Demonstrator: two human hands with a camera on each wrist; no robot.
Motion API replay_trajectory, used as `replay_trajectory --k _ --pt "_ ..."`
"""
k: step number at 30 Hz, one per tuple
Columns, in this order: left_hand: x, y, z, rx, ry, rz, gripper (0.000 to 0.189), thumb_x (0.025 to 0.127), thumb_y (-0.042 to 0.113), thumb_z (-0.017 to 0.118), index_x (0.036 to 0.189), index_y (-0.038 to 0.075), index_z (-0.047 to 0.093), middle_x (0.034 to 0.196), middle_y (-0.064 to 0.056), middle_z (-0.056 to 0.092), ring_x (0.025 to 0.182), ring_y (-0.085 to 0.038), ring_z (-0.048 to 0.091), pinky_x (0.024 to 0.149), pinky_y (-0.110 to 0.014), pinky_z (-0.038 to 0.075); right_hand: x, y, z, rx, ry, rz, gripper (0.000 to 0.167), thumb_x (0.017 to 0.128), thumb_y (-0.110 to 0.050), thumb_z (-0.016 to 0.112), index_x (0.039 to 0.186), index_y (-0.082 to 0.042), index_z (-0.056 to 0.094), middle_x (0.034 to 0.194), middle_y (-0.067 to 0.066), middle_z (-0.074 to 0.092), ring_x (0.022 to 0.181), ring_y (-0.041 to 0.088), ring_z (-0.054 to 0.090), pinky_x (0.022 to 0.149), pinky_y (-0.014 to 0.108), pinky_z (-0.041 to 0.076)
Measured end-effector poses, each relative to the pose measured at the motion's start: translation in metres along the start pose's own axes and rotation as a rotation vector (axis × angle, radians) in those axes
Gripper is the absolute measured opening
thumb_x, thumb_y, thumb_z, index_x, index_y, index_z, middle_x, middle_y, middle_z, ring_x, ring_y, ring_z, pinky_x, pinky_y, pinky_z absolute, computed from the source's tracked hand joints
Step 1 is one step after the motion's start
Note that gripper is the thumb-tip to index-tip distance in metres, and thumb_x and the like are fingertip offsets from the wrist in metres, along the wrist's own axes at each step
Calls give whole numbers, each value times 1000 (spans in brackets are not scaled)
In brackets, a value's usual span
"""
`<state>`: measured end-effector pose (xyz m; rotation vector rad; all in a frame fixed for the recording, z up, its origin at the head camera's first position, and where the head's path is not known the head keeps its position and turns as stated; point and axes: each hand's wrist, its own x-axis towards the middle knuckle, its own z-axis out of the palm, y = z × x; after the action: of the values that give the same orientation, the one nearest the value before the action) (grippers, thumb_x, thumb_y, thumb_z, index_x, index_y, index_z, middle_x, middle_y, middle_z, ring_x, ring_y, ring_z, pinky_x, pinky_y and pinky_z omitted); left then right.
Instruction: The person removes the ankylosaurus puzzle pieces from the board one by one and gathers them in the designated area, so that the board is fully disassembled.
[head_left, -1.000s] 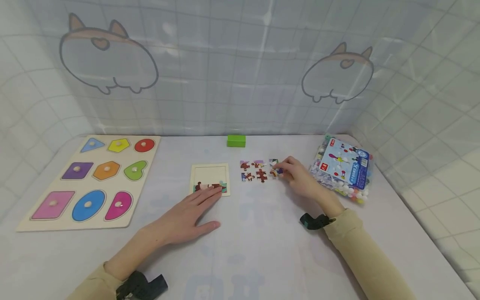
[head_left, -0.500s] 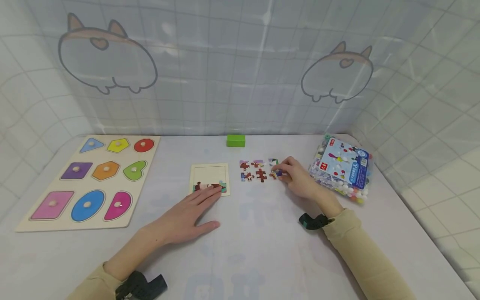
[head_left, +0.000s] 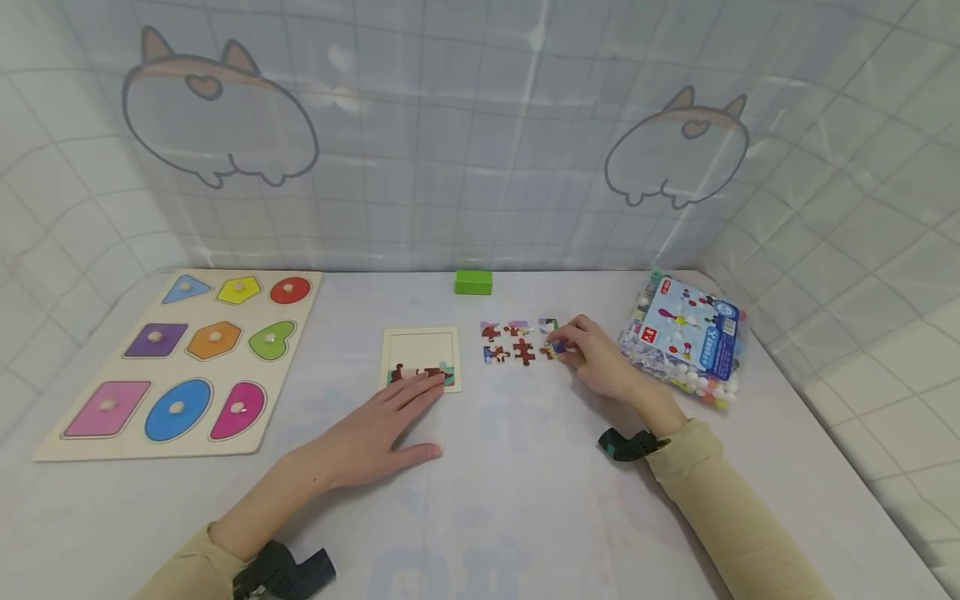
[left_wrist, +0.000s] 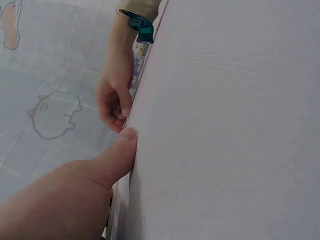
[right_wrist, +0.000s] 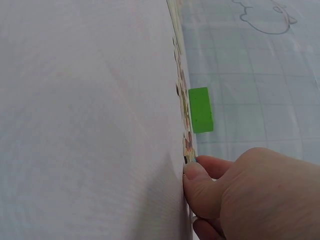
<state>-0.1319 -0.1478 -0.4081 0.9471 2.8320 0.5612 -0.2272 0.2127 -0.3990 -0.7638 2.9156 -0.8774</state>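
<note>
My left hand (head_left: 378,433) lies flat, its fingertips resting on the lower edge of a small pale puzzle tray (head_left: 385,354). A strip of fitted pieces (head_left: 420,372) fills the bottom of that tray, partly covered by the fingers. To the right, loose jigsaw pieces (head_left: 524,352) lie in two rows on the table. My right hand (head_left: 600,358) pinches a puzzle piece (head_left: 558,346) between thumb and finger at the right end of the lower row. In the right wrist view, the thumb and a finger close on a piece (right_wrist: 189,159) at table level.
A green block (head_left: 473,282) stands at the back of the table (head_left: 510,483). On the left lies a wooden board (head_left: 285,367) with several coloured knobbed shapes. A plastic box of beads (head_left: 686,329) with a blue label sits beyond my right hand. Tiled-pattern sheeting (head_left: 465,150) rises behind.
Over the last second my right hand's fingertips have shifted slightly down and toward me at the right-hand pieces. The left hand stays where it was.
</note>
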Motion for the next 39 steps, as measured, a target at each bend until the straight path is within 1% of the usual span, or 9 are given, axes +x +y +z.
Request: replay_trajectory --k 5,11,16,25,33,39 --pt "0 1 -2 -25 -8 9 85 93 63 57 159 16 29 166 4 23 154 -29 16 122 -48 27 0 0 0 4 5 -2 27 96 3 60 122 -3 66 110 13 54 104 30 58 94 45 53" --pt "-1 3 -4 -15 -5 8 85 93 61 58 158 15 30 166 4 22 154 -27 18 121 -47 29 0 0 1 10 0 8 27 97 2 59 122 -4 66 112 13 54 106 29 58 96 45 52" --pt "-2 6 -4 -7 -20 -11 84 94 62 57 159 15 29 167 3 21 153 -26 21 119 -47 32 0 -1 0 10 2 8 27 97 1 59 123 -5 66 112 13 54 106 29 58 95 45 52" --pt "-5 6 -2 7 -8 -15 84 95 63 53 158 15 29 167 4 21 153 -25 21 119 -48 31 0 1 2 16 9 -4 27 97 0 60 123 -5 66 111 12 54 107 29 58 94 45 52" --pt "-9 11 -2 67 20 7 78 97 58 55 156 11 35 165 -1 26 151 -24 28 117 -45 35 0 1 2 7 17 -6 26 98 -1 60 123 -5 66 113 12 55 106 28 58 94 44 52" --pt "-12 14 -5 118 19 8 75 97 54 57 155 11 37 163 -3 31 150 -25 31 116 -45 37 0 0 2 8 23 1 27 98 -3 60 124 -5 66 113 13 55 105 27 57 92 44 53"
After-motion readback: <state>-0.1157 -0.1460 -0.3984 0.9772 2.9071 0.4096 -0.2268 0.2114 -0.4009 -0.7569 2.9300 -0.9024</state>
